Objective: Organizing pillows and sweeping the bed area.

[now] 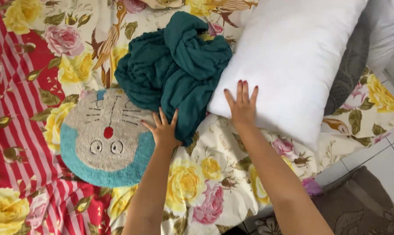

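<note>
Hands are both lying flat w/ fingers spread, gripping nothing, as I'm watching remotely. Left hand (164, 129) is pressing on the lower edge of the crumpled teal cloth (173, 65), which is sitting at 12 o'clock from it. Right hand (242, 105) is resting on the white pillow (292, 61), stretching off toward 1 o'clock. Round cat-face mat (103, 139) is lying at 9 o'clock of the left hand, all on the floral bedsheet (197, 174).
</note>
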